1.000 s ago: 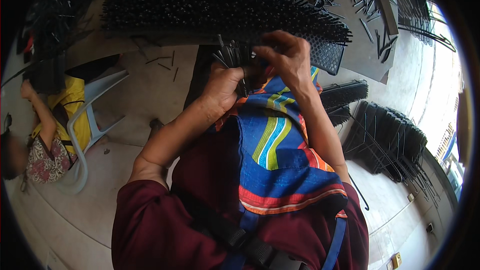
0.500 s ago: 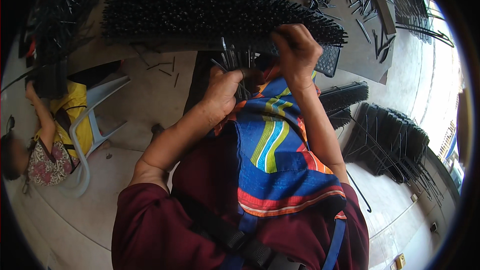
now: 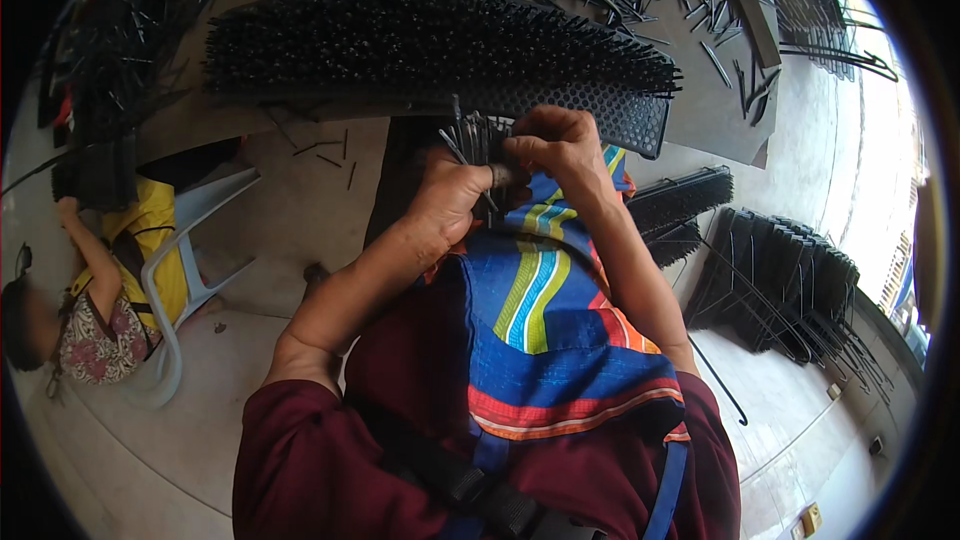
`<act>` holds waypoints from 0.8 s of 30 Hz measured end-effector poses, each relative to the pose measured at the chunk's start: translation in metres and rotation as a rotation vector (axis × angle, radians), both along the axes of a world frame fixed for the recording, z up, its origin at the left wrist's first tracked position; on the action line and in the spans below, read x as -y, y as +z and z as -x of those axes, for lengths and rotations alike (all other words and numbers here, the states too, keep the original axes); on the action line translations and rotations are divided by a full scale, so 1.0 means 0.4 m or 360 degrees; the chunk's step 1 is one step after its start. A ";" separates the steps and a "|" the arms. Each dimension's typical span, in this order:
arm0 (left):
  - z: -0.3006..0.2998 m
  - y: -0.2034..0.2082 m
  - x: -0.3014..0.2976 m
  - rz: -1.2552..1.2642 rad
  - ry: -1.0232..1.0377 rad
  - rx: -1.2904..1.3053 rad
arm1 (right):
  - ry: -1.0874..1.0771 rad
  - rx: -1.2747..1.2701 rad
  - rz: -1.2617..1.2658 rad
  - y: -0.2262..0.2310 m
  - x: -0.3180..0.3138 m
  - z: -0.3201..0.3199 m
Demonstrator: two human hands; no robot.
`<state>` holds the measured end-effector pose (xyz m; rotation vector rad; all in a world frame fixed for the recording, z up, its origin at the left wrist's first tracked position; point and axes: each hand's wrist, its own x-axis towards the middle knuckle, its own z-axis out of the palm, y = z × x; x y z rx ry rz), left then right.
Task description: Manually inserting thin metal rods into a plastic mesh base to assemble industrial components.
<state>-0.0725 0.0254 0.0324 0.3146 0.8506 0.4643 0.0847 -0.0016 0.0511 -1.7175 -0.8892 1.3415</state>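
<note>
My left hand [image 3: 448,198] is closed around a bundle of thin dark strips [image 3: 466,136], whose ends fan out above the thumb. Close beside it, my right hand [image 3: 566,156] has its fingers pinched together at the right side of the bundle. Whatever those fingertips may hold is hidden. Just beyond both hands lies a long black perforated plate [image 3: 630,122], densely set with upright black bristle-like strips [image 3: 430,50]. Its right end and front strip show bare holes. A colourful striped cloth [image 3: 570,330] covers my lap.
Loose dark strips [image 3: 715,62] litter the table [image 3: 690,120] behind the plate. Finished-looking black bristle pieces [image 3: 780,280] are stacked on the floor at right, near another bristle piece [image 3: 690,202]. At left, a person [image 3: 100,330] sits by a pale blue plastic chair [image 3: 165,285].
My right hand has come down and left from above the plate's right end to the bundle. The left hand still grips the strips. More of the perforated plate shows.
</note>
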 end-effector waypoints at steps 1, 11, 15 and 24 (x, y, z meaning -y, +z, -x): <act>0.000 -0.003 0.003 -0.0079 -0.0096 -0.0051 | -0.0019 -0.0293 0.0095 0.004 0.003 0.002; 0.012 -0.027 0.045 -0.0266 -0.0071 -0.0095 | 0.0083 -0.0220 0.0204 -0.008 0.030 -0.008; 0.015 -0.022 0.045 -0.0061 -0.0015 -0.0286 | -0.0237 -0.0060 -0.0084 0.005 0.034 -0.026; 0.010 -0.048 0.091 -0.0323 -0.0233 -0.0379 | -0.0485 0.0659 -0.1156 -0.014 -0.052 -0.052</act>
